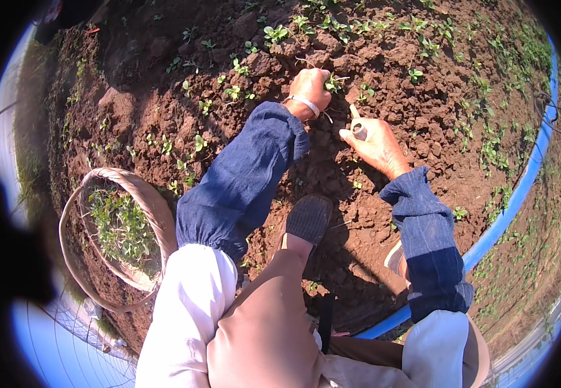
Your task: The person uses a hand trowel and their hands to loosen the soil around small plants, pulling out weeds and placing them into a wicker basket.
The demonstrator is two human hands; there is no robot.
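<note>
My left hand [309, 92], with a pale band at the wrist, is closed low over the reddish-brown soil [387, 72]. Its fingers grip a small uprooted weed [332, 83], whose leaves stick out at the right and thin roots hang below. To the lower right, my right hand [375, 145] is wrapped round the handle of a small hand tool [359, 131]; the tool's far end is hidden by the hand and the ground. A woven basket [156, 208] with a hoop handle stands at the left and holds pulled green plants [122, 228].
Leafy seedlings [275, 34] grow across the cloddy ground above my hands. A blue hose [508, 208] curves along the right, with dark wire [559, 116] near its upper part. My dark shoe [309, 218] rests on the soil between my arms.
</note>
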